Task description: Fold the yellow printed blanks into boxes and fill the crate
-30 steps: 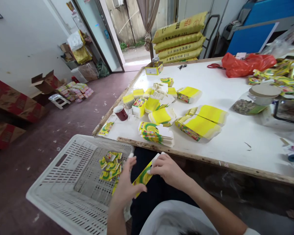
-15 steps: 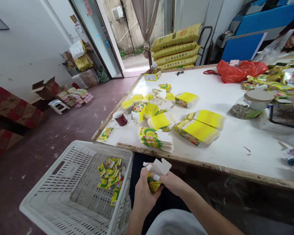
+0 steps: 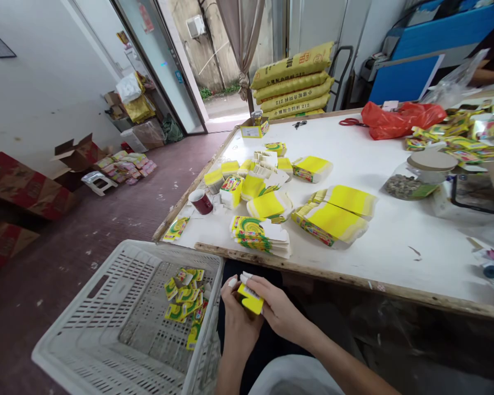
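Above my lap, a small yellow carton (image 3: pixel 251 299) is held between both hands, one yellow end flap facing me. My left hand (image 3: pixel 239 315) wraps its left side, with a white cover on a fingertip. Across the top and right side lie the fingers of my right hand (image 3: pixel 274 304), which also have white tips. Just beyond, at the table edge, is a stack of flattened yellow-green cartons (image 3: pixel 257 235). To my left, a white plastic crate (image 3: pixel 86 323) holds several yellow-green cartons (image 3: pixel 187 296).
The white table (image 3: pixel 395 247) has a wooden edge. On it are yellow carton stacks (image 3: pixel 333 211), a dark red mug (image 3: pixel 201 202), a lidded jar (image 3: pixel 420 174), a red plastic bag (image 3: pixel 401 118) and red scissors (image 3: pixel 352 122). Another person's arm (image 3: pixel 488 75) shows at far right.
The carton has turned in my hands: its white open flaps no longer show and a yellow end faces me. My right hand has shifted onto its top.
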Demonstrator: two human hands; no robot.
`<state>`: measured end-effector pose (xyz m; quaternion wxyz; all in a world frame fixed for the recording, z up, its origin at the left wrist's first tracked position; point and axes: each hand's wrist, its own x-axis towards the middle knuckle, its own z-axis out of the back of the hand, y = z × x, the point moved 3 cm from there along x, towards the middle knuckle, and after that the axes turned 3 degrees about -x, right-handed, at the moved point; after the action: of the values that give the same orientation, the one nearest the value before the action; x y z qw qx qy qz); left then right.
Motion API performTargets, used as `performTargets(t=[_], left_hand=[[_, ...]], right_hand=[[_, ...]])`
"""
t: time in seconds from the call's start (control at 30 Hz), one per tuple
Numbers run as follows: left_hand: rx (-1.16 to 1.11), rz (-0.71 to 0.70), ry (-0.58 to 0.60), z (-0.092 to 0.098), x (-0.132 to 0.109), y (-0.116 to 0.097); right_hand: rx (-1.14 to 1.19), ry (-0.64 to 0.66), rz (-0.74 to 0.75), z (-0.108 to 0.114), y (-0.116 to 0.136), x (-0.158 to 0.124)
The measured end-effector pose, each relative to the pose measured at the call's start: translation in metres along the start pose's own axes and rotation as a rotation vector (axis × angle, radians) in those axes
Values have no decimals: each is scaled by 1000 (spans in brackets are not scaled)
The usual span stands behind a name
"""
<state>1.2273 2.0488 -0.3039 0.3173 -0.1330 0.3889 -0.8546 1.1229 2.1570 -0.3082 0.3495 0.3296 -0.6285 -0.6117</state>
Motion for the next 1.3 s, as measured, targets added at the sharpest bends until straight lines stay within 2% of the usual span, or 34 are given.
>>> performTargets(t=[0.07,0.13,0.27,0.47,0.53,0.63,0.7,0.77,0.87,0.97,1.07,1.17,1.3], left_hand=[[62,-15,-8,3,0,-2],[79,-36,41,8,1,-4],[29,-53,148,21,7,-7],[95,-44,300,34,13,-10],[117,-50,311,33,14,-11],[116,-42,275,28,14,-10],[19,38,201,26,13,-2],[-182,164,-1,32,13,12],[-486,289,-423,50,13,35],[-641,421,-658,61,14,48],[-744,551,-748,56,11,44],[-860,585,-707,45,8,33],[-921,632,-666,38,6,26]], right_hand=[[-13,-104,-5,5,-7,1],[-32,-102,-6,9,-12,2],[-134,122,-32,14,-12,1],[-189,368,-22,37,1,7],[-169,343,-34,37,1,9],[-114,171,-86,25,-4,9],[-47,70,-88,15,-9,8],[-5,-6,-86,14,-13,11],[-109,-166,-113,33,-15,29],[-435,-309,-197,62,-15,59],[-651,-352,-320,77,-22,87],[-693,-345,-386,78,-34,103],[-697,-342,-398,75,-43,109]])
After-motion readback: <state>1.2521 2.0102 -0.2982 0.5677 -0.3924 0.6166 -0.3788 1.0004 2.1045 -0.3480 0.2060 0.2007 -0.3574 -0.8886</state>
